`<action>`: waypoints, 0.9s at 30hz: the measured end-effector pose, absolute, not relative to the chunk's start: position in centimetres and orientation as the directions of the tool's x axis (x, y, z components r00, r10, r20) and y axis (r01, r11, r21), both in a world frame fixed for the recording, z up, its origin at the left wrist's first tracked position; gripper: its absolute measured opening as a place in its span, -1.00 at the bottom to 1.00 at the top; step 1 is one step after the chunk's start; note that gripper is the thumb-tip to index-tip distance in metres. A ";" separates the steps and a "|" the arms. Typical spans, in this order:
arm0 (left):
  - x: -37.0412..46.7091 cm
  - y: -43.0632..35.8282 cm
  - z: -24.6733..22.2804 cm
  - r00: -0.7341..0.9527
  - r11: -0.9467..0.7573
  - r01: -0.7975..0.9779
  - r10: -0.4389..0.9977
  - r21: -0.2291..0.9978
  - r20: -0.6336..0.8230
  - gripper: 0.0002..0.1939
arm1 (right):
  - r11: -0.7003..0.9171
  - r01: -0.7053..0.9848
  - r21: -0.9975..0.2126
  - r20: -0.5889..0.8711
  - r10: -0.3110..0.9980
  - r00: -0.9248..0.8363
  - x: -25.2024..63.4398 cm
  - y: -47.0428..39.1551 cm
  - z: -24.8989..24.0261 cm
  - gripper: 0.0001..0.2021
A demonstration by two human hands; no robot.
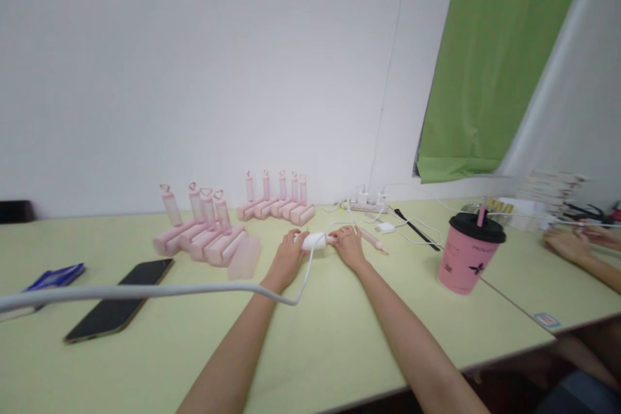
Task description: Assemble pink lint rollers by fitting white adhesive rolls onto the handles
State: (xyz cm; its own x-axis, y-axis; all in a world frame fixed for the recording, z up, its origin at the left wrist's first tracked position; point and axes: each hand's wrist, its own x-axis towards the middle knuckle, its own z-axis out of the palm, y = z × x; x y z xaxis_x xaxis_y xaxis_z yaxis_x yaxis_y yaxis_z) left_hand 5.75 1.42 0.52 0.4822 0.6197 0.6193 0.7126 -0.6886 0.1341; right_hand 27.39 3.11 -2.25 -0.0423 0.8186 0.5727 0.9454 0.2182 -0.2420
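Head view: device (310,243) is lying just below centre
Left hand (290,257): gripping its left end
Right hand (348,244): touching its right end; cannot tell whether grasping
Cup (463,260): standing lower right

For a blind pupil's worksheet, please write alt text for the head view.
A person's left hand and right hand flank a white object over a yellow-green table. Pink tubes stand in two groups to the left, a pink cup to the right.

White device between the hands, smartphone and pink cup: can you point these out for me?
White device (308,242): head view, left part of its body.
Smartphone (111,312): head view, dark face.
Pink cup (466,262): head view, side wall, below the lid.
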 end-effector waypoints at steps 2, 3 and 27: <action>5.9 1.2 0.9 0.476 -0.704 0.695 0.602 0.145 0.640 -0.55 | 0.268 0.938 -0.220 0.574 0.813 -0.098 26.6 1.5 -1.8 -0.80; 6.1 1.0 1.2 0.473 -0.710 0.688 0.593 0.147 0.651 -0.56 | 0.286 0.935 -0.208 0.576 0.809 -0.119 26.2 0.7 -1.6 -0.81; 7.6 0.5 0.6 0.515 -0.744 0.519 0.665 0.421 0.541 -0.35 | 0.468 0.509 -0.722 0.441 0.879 -0.182 25.7 -1.0 -1.0 -0.64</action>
